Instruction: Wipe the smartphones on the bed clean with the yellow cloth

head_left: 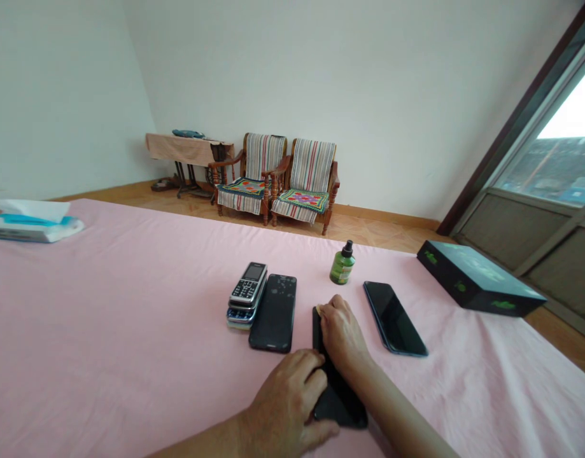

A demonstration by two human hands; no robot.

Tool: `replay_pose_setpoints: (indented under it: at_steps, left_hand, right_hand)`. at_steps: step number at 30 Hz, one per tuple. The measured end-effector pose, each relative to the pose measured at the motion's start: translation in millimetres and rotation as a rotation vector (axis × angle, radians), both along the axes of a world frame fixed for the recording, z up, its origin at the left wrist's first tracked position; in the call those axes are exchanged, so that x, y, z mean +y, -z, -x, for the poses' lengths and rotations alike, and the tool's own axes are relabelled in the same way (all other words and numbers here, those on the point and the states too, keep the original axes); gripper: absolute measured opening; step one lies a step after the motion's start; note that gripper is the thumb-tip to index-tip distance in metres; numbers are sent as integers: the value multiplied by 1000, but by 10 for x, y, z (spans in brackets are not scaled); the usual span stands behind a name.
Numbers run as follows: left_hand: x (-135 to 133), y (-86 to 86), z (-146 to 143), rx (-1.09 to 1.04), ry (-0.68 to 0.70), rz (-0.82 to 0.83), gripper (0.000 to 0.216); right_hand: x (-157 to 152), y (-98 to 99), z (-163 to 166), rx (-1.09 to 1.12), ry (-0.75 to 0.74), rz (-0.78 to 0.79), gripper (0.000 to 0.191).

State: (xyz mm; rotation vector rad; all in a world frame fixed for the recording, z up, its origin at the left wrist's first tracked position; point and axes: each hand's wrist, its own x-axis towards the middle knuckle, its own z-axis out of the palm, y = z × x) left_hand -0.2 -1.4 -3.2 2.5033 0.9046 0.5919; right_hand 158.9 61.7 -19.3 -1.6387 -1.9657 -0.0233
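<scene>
The phone [342,407] lies on the pink cloth [130,318], its near end gripped by the curled left hand [287,401], while the right hand [342,334], fingers together and flat, seems to wipe its far end, perhaps with a small pad, so another stroke calls for that firm grip.

Left hand [287,407] palm down, fingers curled, right hand [340,334] flat just ahead
</scene>
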Motion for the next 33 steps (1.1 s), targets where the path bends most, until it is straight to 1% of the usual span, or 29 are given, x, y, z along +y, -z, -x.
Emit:
replay_pose_setpoints:
  at_steps: [7,10,13,17,20,24,29,31,33]
  left_hand:
    - [-5,22,18,40,8,-25,46]
    - [-4,40,14,43,12,-42,46]
    - [3,49,3,28,15,-52,44]
    - [7,50,-13,28,17,-51,44]
    - [4,46,-18,34,8,-48,45]
    - [2,41,-11,31,16,-56,44]
    - [18,35,-2,33,25,-57,44]
    - [24,21,3,27,29,-45,44]
    - [27,0,9,28,27,-25,44]
  right_hand:
    - [-53,16,-279,11,111,-30,26]
    - [-56,-11,-369,30,122,-47,26]
    - [-26,-31,-328,68,46,-60,26]
    - [38,-22,-120,115,-110,-53,24]
    - [59,-9,-24,117,-155,-34,24]
    - [36,12,-122,112,-67,-38,28]
    - [13,16,-456,126,67,-72,28]
    - [21,9,-553,145,69,-89,26]
    - [35,8,-594,171,26,-95,23]
